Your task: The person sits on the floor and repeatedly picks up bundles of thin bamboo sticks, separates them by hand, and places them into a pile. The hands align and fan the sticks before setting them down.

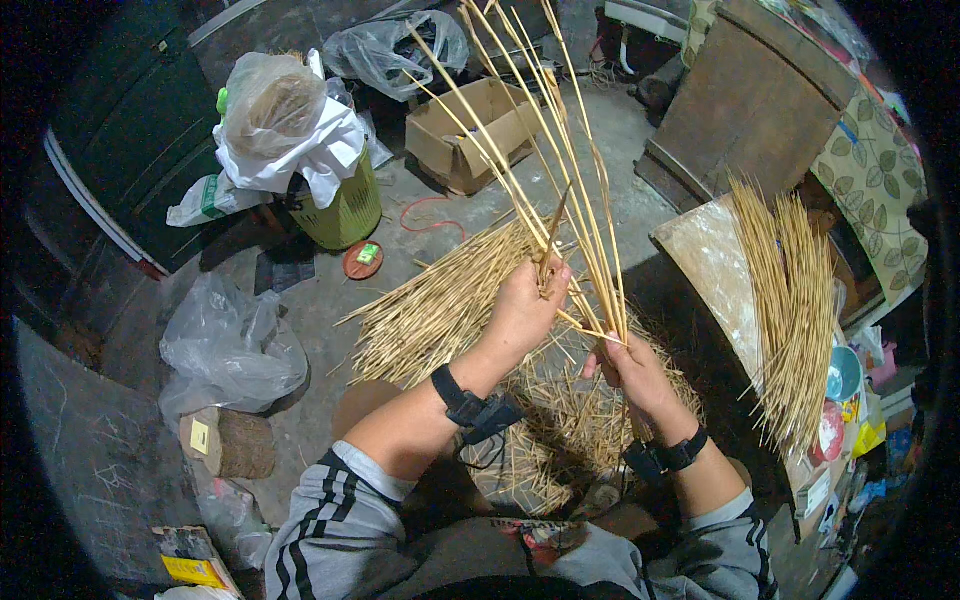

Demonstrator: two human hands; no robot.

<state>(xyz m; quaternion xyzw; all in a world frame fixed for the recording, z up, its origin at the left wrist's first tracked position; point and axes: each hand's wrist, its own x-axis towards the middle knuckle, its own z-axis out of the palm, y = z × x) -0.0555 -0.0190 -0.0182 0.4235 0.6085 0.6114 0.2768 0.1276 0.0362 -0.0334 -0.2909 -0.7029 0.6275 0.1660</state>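
Before me, my left hand [529, 300] is closed around a few dry stalks and a brown, withered leaf sheath [554, 225]. Lower and to the right, my right hand [637, 371] grips the base of a thin bunch of long straw-like stalks [585, 217], which fan out upward past the cardboard box. One bent stalk crosses between the two hands. Beneath my left forearm lies a large heap of similar stalks [442, 304] on the floor. Short straw scraps [577, 405] cover the ground between my legs.
At right, a board table [709, 262] bears another stalk bundle [787, 315] and a teal bowl [844, 373]. A cardboard box [450, 154] stands ahead. To the left are a green bin [341, 210], a red dish [352, 264], a clear plastic bag [232, 345] and a log [240, 442].
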